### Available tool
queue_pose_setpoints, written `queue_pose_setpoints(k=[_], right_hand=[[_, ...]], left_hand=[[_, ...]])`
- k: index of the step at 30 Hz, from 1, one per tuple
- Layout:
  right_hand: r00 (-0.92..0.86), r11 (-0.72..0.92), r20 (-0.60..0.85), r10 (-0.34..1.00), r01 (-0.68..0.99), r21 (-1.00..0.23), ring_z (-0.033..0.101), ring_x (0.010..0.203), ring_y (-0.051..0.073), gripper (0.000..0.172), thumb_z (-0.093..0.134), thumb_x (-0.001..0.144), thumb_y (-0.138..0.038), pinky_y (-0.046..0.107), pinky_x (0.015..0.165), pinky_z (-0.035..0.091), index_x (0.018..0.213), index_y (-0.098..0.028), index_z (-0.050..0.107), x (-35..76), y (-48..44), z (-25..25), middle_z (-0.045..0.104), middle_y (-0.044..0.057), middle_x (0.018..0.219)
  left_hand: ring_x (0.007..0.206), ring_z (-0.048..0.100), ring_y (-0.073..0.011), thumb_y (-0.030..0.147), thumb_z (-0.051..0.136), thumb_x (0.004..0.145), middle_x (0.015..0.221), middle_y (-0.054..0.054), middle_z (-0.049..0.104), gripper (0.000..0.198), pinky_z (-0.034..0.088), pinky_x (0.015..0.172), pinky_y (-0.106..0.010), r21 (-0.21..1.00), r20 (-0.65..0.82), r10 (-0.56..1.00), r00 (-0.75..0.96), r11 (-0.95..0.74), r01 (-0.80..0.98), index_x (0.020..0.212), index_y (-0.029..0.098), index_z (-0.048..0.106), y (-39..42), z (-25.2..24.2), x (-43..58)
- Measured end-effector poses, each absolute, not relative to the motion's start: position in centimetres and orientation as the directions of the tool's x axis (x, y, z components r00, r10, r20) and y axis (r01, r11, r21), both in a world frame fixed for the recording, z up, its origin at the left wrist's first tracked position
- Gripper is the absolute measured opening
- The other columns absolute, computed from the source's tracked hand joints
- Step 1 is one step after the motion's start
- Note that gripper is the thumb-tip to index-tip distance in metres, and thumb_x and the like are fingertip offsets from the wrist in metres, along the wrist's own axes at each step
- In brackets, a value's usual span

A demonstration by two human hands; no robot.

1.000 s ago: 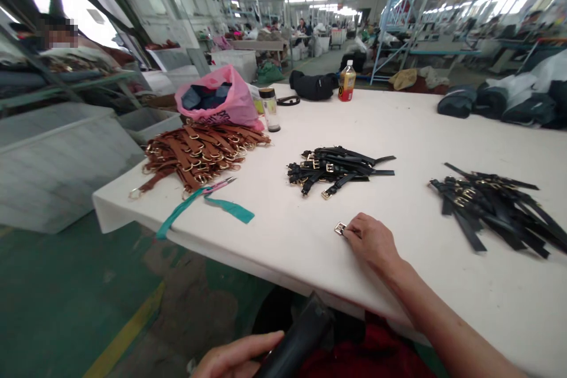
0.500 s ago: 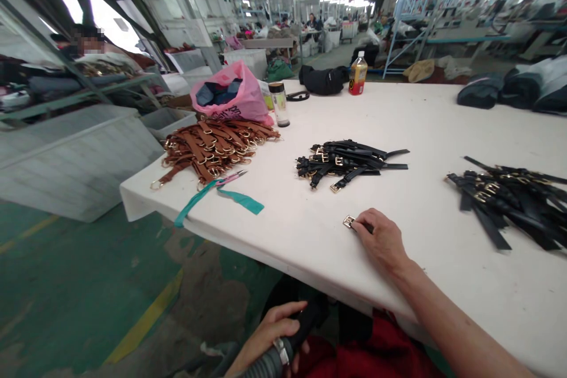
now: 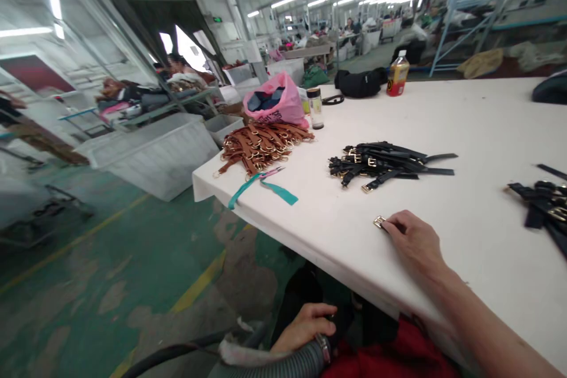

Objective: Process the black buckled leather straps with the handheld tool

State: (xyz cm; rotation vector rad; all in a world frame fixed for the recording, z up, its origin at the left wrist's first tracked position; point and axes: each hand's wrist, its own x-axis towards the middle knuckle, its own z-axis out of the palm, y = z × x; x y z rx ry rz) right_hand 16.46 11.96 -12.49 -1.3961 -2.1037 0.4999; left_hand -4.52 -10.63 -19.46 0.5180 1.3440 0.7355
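My right hand (image 3: 414, 242) lies flat on the white table (image 3: 465, 130), fingertips pinning a black strap whose gold buckle (image 3: 379, 222) pokes out to the left. Below the table edge, my left hand (image 3: 303, 326) grips the end of a grey ribbed hose (image 3: 270, 361) with a metal collar. A pile of black buckled straps (image 3: 383, 163) lies just beyond my right hand. Another black strap pile (image 3: 543, 207) sits at the right edge.
A heap of brown straps (image 3: 261, 144) with gold rings lies at the table's left corner beside teal ribbon (image 3: 261, 186), a pink bag (image 3: 274, 100), a jar (image 3: 315, 107), a black pouch (image 3: 359, 82) and a bottle (image 3: 397, 74). White bins (image 3: 155, 153) stand on the green floor to the left.
The view has swung left, showing more floor. My left hand moved from a black object near my lap to gripping the grey hose's end. My right hand stayed on the strap.
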Motion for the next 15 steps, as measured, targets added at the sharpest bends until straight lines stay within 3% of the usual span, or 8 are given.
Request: queue_pose_setpoints(k=[7, 15], right_hand=[[-0.277, 0.334, 0.186, 0.943, 0.764, -0.553, 0.058, 0.075, 0.018, 0.028, 0.052, 0.077, -0.05, 0.028, 0.062, 0.037, 0.076, -0.027, 0.067, 16.9, 12.4, -13.0, 0.067, -0.002, 0.088], [-0.271, 0.334, 0.197, 0.942, 0.783, -0.525, 0.057, 0.075, 0.019, 0.03, 0.05, 0.076, -0.051, 0.028, 0.06, 0.036, 0.077, -0.027, 0.068, 16.8, 12.5, -13.1, 0.067, -0.001, 0.091]], left_hand=[[0.097, 0.06, -0.0254, 0.028, 0.058, 0.085, 0.117, -0.008, 0.059, 0.028, 0.052, 0.079, -0.046, 0.8, -0.592, 0.806, -0.011, 0.586, -0.128, 0.111, 0.019, 0.057, -12.0, -17.8, -4.6], [0.102, 0.058, -0.026, 0.027, 0.057, 0.085, 0.123, -0.009, 0.056, 0.027, 0.049, 0.083, -0.048, 0.85, -0.493, 0.87, 0.009, 0.484, -0.207, 0.112, 0.02, 0.057, -15.4, -14.6, -4.7]])
